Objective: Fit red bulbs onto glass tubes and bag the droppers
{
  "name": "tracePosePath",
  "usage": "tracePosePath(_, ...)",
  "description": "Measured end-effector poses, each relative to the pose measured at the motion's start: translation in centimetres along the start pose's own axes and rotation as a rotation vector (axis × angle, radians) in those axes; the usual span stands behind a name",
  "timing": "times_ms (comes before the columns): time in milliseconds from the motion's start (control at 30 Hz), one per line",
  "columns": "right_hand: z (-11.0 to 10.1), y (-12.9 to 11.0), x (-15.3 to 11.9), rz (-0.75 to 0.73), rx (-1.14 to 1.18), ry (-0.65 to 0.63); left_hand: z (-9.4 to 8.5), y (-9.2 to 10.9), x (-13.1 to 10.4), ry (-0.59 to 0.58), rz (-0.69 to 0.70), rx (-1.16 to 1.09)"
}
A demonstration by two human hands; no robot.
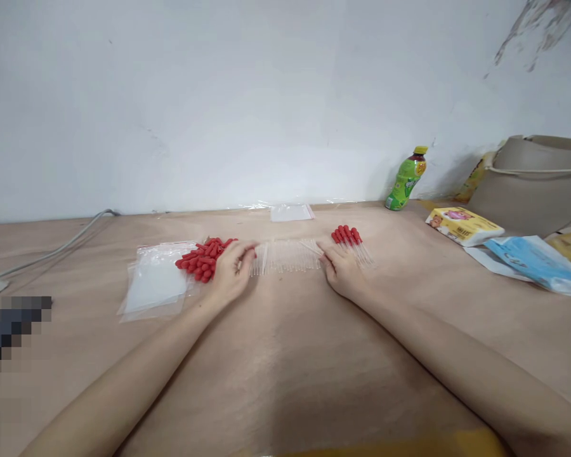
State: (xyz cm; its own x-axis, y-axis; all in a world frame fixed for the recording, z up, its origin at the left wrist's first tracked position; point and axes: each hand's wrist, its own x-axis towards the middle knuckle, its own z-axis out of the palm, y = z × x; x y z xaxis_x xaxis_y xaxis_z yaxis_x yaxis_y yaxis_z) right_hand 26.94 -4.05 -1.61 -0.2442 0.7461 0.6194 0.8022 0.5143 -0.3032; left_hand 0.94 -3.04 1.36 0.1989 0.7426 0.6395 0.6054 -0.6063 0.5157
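Note:
A row of thin clear glass dropper tubes point(288, 256) lies side by side on the brown table covering between my hands. At the row's left end is my left hand point(231, 270), closed, with a bit of a red rubber bulb showing at its fingertips. My right hand point(345, 271) pinches a slanted glass tube at the right end of the row. A heap of red rubber bulbs point(200, 259) sits just left of my left hand, partly covered by it. Beyond my right hand lie several droppers point(347, 236) with red bulbs fitted on their tubes.
Clear plastic bags point(155, 282) lie left of the bulbs, and another small bag point(292, 213) is near the wall. At right are a green bottle point(405, 181), a yellow tissue pack point(464, 225), a blue packet point(540, 261) and a grey bin point(528, 190). A cable point(71, 244) runs at left.

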Motion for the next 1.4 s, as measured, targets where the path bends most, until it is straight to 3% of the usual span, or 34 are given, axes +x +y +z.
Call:
tracePosePath(167, -0.4, -0.9, -0.5, -0.027, 0.108, -0.007, 2.5, 1.2, -2.1, -0.129, -0.11, -0.285)
tracePosePath(333, -0.6, -2.0, -0.8, -0.009, 0.191, -0.038, 2.6, 1.4, -2.5, -0.252, -0.177, -0.272)
tracePosePath(633, -0.6, -3.6, -1.4, -0.026, 0.161, -0.126, 2.3, 1.9, -2.2, -0.184, -0.108, -0.212)
tracePosePath(1133, -0.5, -3.9, -1.4, -0.101, 0.139, -0.159, 2.7, 1.3, -2.6, -0.245, -0.071, -0.21)
tracePosePath(1400, -1.2, -3.4, -1.1, -0.156, 0.146, -0.259, 2.0, 2.0, -2.6, -0.324, 0.02, -0.188)
